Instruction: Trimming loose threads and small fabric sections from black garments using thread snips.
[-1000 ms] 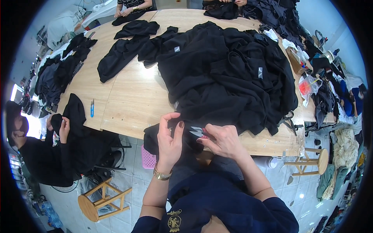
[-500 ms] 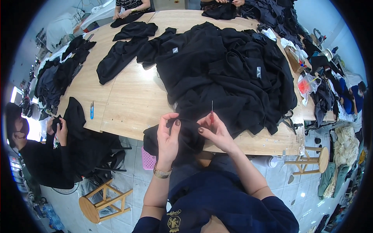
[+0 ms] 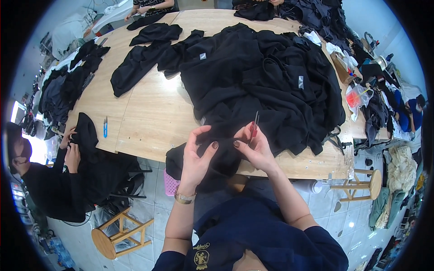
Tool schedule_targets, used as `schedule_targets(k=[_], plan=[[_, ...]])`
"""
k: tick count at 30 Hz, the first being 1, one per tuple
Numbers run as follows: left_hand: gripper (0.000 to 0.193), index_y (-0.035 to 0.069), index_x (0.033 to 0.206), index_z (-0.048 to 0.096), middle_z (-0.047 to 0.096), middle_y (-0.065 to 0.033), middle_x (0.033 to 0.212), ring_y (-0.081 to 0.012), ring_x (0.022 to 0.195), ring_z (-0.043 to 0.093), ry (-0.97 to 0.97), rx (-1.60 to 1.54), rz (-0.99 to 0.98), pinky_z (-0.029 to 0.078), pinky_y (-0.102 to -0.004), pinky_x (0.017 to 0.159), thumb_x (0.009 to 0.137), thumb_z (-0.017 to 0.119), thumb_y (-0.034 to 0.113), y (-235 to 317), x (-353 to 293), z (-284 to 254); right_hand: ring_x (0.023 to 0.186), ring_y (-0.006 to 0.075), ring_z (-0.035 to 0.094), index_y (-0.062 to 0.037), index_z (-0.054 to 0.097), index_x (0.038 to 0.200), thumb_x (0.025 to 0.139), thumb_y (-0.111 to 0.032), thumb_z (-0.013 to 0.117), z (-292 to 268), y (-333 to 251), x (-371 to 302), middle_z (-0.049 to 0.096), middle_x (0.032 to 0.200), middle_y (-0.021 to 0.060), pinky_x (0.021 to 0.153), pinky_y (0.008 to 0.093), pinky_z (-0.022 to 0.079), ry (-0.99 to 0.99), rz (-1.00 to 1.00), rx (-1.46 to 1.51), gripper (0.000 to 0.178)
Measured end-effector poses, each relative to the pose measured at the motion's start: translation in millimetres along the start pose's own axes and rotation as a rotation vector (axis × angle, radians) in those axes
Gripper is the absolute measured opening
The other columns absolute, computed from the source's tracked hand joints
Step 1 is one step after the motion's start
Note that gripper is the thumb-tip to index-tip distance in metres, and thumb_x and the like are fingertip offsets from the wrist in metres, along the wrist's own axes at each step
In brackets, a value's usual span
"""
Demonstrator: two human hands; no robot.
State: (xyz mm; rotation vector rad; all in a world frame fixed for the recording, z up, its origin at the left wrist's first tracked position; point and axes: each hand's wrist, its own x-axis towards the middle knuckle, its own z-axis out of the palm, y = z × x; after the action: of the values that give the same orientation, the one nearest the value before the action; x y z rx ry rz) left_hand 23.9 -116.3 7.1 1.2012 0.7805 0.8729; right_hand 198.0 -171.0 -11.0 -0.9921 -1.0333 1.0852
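Note:
A black garment (image 3: 212,158) hangs over the near table edge between my two hands. My left hand (image 3: 197,156) grips its left part, with the index finger curled at the cloth and the thumb pointing inward. In my right hand (image 3: 255,149) sits a pair of red-handled thread snips (image 3: 255,128), its slim metal blades pointing away from me and slightly apart. The right thumb and fingers also meet the edge of the black cloth. Behind my hands lies a large heap of black garments (image 3: 230,77), two of which show small light patches.
Blue thread snips (image 3: 105,127) lie on the wooden table (image 3: 144,131) to the left. A co-worker in black (image 3: 49,176) handles dark cloth at left; others sit across the table. Wooden stools (image 3: 105,241) stand on the floor. A plastic bag with a red drink (image 3: 357,97) rests at right.
The snips in my right hand have tilted to the right and their two blades now show apart. My left thumb has shifted right, nearer the right thumb.

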Motion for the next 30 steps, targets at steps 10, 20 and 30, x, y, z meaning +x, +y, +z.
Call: schedule_targets(k=[10,20,30], plan=[[0.034,0.004,0.094,0.056,0.061,-0.0077,0.09,-0.02,0.08,0.057,0.346,0.924,0.275,0.044,-0.0281,0.069,0.068,0.076,0.014,-8,-9,-38,0.075,0.0043,0.048,-0.0098,0.036,0.081,0.083,0.008,0.057,-14,26,15,0.052,0.08,0.0006,0.069,0.0184,0.04,0.421,-0.064,0.173,0.027],[0.036,0.004,0.067,0.052,0.052,-0.0051,0.052,-0.0126,0.044,0.049,0.248,0.894,0.078,0.038,-0.0259,0.045,0.073,0.077,0.03,-57,-50,5,0.075,0.0049,0.048,-0.01,0.035,0.081,0.083,0.008,0.058,-12,40,11,0.052,0.081,0.002,0.071,0.018,0.039,0.473,-0.062,0.235,0.029],[0.018,0.005,0.091,0.055,0.06,-0.0056,0.064,-0.0175,0.055,0.064,0.166,-0.422,-0.335,0.048,-0.02,0.045,0.092,0.054,0.023,-62,-21,-27,0.07,0.0033,0.045,-0.0101,0.035,0.081,0.084,0.005,0.059,-25,45,7,0.05,0.078,0.001,0.065,0.0167,0.04,0.627,-0.032,0.077,0.028]])
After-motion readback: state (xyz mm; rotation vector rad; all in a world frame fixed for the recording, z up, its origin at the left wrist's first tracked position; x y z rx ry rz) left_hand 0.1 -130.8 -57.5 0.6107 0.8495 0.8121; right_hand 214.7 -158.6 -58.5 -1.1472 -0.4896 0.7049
